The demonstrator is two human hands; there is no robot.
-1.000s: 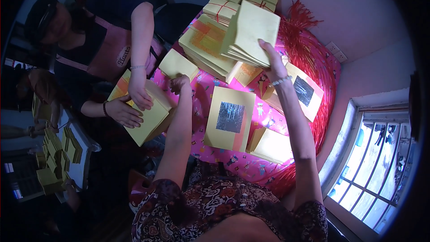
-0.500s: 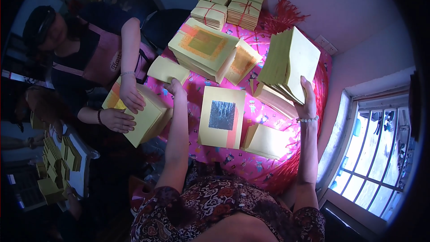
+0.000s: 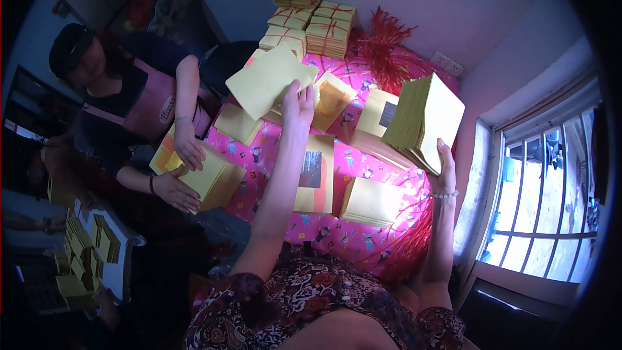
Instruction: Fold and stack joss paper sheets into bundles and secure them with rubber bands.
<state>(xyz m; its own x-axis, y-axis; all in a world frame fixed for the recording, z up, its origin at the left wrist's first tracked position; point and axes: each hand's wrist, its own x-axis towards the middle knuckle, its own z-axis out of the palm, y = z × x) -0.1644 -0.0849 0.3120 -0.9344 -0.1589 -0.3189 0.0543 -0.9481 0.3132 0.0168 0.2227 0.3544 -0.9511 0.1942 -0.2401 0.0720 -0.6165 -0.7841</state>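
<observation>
My left hand (image 3: 298, 102) pinches a few blank yellow paper sheets (image 3: 264, 83), raised over a larger pile they mostly hide. My right hand (image 3: 442, 163) grips the lower edge of a thick stack of yellow paper (image 3: 414, 113), tilted up with its leaves slightly fanned. Below my left forearm lies a yellow sheet with a silver square and a red stripe (image 3: 327, 188), partly covered by the arm. Beside the raised sheets are a low yellow stack (image 3: 238, 124) and paper with an orange print (image 3: 335, 100). Another stack with a grey square (image 3: 372, 123) lies behind the right-hand stack.
A pink patterned cloth (image 3: 317, 230) covers the table. Bundles tied with red string (image 3: 329, 35) stand at the back beside red fringe (image 3: 389, 45). A yellow stack (image 3: 372, 202) lies nearer me. At left a co-worker's hands (image 3: 178, 188) press on a thick stack (image 3: 217, 178). A barred window (image 3: 544, 201) is at right.
My left hand has moved from the low stack up and to the right, and now holds sheets raised above the larger pile. My right hand keeps its stack. The view has shifted slightly.
</observation>
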